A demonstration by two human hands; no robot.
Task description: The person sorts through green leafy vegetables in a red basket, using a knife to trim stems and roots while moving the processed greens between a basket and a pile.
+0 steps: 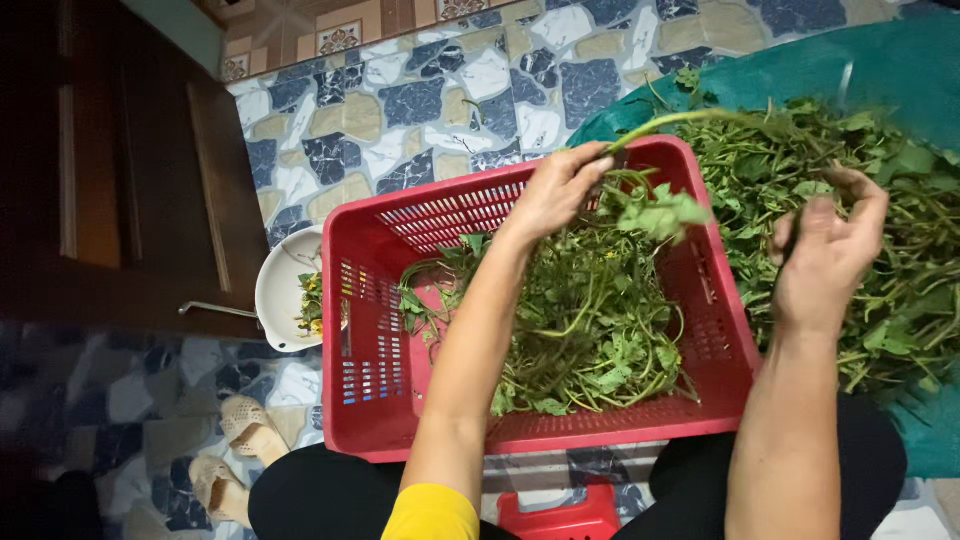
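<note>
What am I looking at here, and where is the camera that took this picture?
The camera sits on a person's head and looks down, so you see their own two arms and knees. There is no machine. The left hand pinches a long green stem above a red slatted plastic basket that stands on the patterned tile floor and holds leafy greens. The right hand is curled over a larger pile of the same greens, heaped on a green sheet; whether it grips anything I cannot tell. Left of the basket is a white bowl with some scraps, and sandals lie nearby.
</note>
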